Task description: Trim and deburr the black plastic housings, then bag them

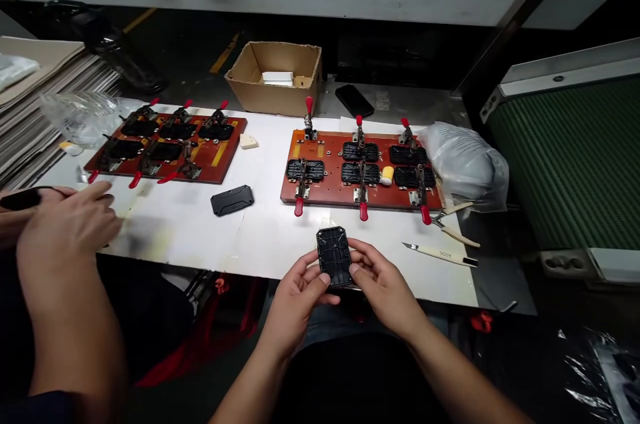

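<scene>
Both my hands hold a black plastic part (334,255) upright above the table's near edge. My left hand (295,297) pinches its left side with thumb and fingers. Its right side is gripped by my right hand (383,284). Right behind it lies a red-brown fixture board (361,167) with several black parts seated under red-handled toggle clamps. One more black part (232,200) rests loose on the white table sheet to the left.
A co-worker's hands (65,224) rest at the left edge, near a second fixture board (167,146). A craft knife (440,254), pliers (453,229) and a plastic bag (467,164) lie right. A cardboard box (275,77) and phone (354,101) sit behind. A green conveyor (570,164) runs far right.
</scene>
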A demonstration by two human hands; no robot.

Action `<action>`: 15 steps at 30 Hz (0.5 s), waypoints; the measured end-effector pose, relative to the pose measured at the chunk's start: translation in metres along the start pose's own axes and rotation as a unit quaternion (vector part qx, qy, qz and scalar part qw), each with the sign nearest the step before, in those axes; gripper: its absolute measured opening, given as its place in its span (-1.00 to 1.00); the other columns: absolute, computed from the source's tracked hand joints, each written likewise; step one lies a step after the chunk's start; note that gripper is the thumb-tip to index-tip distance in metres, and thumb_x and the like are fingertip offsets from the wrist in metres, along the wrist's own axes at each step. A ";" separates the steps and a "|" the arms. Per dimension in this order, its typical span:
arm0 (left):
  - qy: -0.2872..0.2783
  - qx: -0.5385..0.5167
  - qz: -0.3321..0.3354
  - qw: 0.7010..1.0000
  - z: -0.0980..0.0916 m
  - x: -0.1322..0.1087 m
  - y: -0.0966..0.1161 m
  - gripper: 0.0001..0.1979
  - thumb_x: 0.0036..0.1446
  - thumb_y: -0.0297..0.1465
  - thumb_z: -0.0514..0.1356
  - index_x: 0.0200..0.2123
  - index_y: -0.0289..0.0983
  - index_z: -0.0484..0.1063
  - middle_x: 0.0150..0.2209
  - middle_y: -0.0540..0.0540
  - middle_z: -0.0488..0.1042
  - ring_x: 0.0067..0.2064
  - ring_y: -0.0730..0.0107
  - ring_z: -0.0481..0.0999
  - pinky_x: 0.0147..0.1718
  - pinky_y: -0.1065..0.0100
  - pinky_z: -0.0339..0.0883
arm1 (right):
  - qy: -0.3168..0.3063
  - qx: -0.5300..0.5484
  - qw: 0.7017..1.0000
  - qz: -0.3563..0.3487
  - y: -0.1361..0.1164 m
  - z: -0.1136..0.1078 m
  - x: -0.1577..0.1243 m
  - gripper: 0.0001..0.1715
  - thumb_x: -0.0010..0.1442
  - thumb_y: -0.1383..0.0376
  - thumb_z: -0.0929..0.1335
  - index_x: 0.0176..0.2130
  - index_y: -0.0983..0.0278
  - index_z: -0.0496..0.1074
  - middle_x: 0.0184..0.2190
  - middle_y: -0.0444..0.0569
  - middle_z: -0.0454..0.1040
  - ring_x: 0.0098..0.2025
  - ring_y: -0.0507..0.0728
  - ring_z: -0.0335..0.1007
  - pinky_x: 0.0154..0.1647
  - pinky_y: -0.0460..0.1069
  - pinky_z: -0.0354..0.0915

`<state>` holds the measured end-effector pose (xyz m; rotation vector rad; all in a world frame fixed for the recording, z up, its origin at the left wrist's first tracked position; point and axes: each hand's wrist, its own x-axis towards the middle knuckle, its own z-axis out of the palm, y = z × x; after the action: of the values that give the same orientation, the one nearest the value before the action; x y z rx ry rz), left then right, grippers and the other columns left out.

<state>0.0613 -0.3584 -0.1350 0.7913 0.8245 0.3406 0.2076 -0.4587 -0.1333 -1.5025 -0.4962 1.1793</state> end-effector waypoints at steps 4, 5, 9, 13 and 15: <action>-0.001 0.006 -0.002 1.000 -0.002 0.003 0.008 -0.43 0.13 -0.29 0.44 0.18 -0.26 0.43 0.03 -0.24 0.56 -0.17 0.25 0.57 -0.37 0.40 0.56 | -0.001 -0.059 0.998 -0.029 0.008 -0.009 0.002 -0.47 0.40 0.07 0.31 0.28 0.12 0.32 0.08 0.00 0.50 -0.02 0.10 0.48 0.08 0.05 0.42; 0.010 0.006 0.004 1.000 -0.006 0.005 0.013 -0.44 0.11 -0.29 0.45 0.16 -0.26 0.44 0.00 -0.23 0.57 -0.22 0.29 0.56 -0.41 0.41 0.54 | 0.010 -0.084 0.996 -0.034 0.014 -0.014 0.003 -0.48 0.40 0.06 0.31 0.27 0.13 0.33 0.08 0.01 0.50 -0.01 0.10 0.48 0.07 0.05 0.42; 0.138 0.010 0.111 0.984 -0.032 0.024 0.053 -0.39 -0.03 -0.33 0.52 0.09 -0.21 0.43 -0.22 -0.07 0.58 -0.43 0.49 0.46 -0.46 0.47 0.47 | 0.060 -0.149 0.986 -0.046 0.042 -0.037 0.008 -0.55 0.42 0.02 0.26 0.15 0.19 0.40 -0.04 0.04 0.54 -0.18 0.09 0.50 -0.12 0.02 0.48; 0.204 0.050 0.243 0.947 -0.044 0.050 0.110 -0.27 -0.11 -0.35 0.53 0.15 -0.21 0.38 -0.31 -0.01 0.54 -0.47 0.52 0.45 -0.55 0.55 0.30 | 0.042 -0.205 0.971 -0.116 0.058 -0.048 0.011 -0.62 0.46 0.05 0.21 0.03 0.15 0.46 -0.15 -0.01 0.56 -0.19 0.10 0.53 -0.16 -0.01 0.49; 0.190 0.073 0.256 0.945 -0.037 0.058 0.129 -0.22 -0.10 -0.33 0.52 0.19 -0.26 0.34 -0.26 -0.08 0.55 -0.39 0.39 0.53 -0.57 0.53 0.27 | 0.046 -0.233 0.960 -0.151 0.058 -0.049 0.009 -0.65 0.45 0.07 0.22 0.00 0.13 0.48 -0.14 -0.03 0.57 -0.13 0.11 0.55 -0.12 -0.01 0.48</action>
<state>0.0735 -0.2211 -0.0850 1.0977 1.0044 0.9268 0.2370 -0.4930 -0.1952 -1.7906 -0.9528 0.7783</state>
